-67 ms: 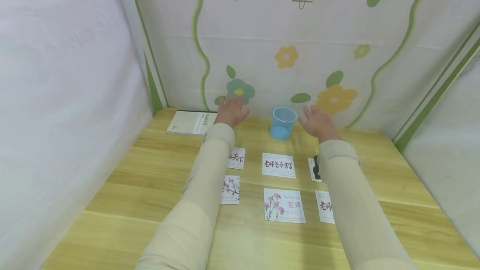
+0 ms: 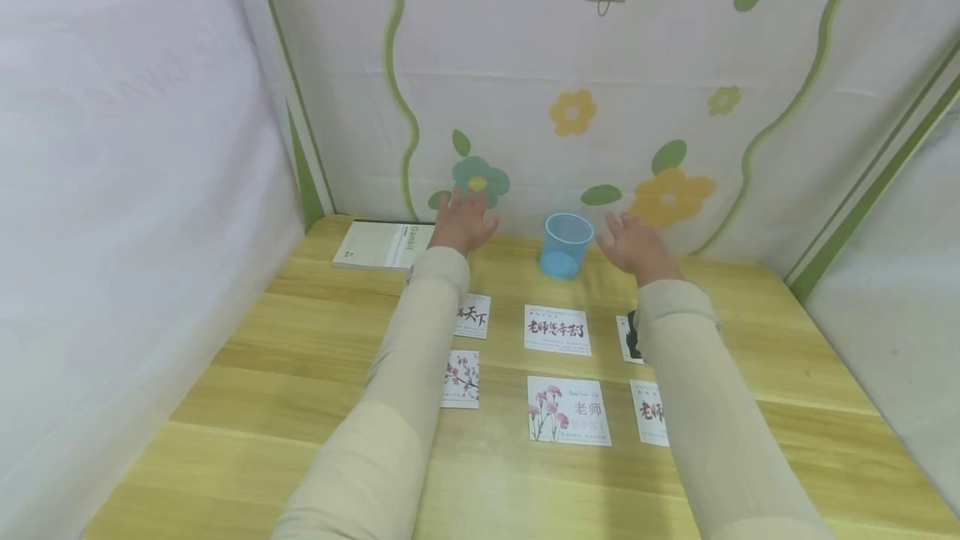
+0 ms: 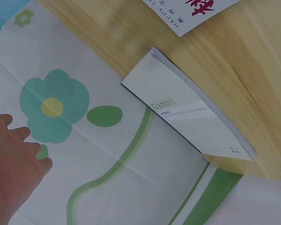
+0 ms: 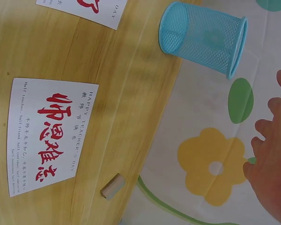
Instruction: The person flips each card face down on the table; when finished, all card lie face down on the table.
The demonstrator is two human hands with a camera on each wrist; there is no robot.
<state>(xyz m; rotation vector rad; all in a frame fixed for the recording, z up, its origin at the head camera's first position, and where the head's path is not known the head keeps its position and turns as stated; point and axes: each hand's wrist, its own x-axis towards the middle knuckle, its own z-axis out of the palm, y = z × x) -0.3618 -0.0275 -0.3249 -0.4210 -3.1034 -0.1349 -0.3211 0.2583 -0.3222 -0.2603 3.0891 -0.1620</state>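
Observation:
Both hands reach out over the far end of the wooden table, holding nothing. My left hand (image 2: 463,222) has its fingers spread, between a notepad marked Gambit (image 2: 385,245) and a blue mesh pen holder (image 2: 566,247). On the pen holder's other side is my right hand (image 2: 636,245), fingers extended and apart from it. Nearer me lie several printed cards, among them a red-lettered card (image 2: 557,330) and a card with pink flowers (image 2: 569,412). My sleeves partly cover the outer cards. In the right wrist view, another red-lettered card (image 4: 51,133) lies flat.
A small wooden block (image 4: 113,186) lies near the table's far edge in the right wrist view. White cloth with printed flowers (image 2: 525,48) hangs behind the table, and plain white cloth (image 2: 135,148) borders the left side.

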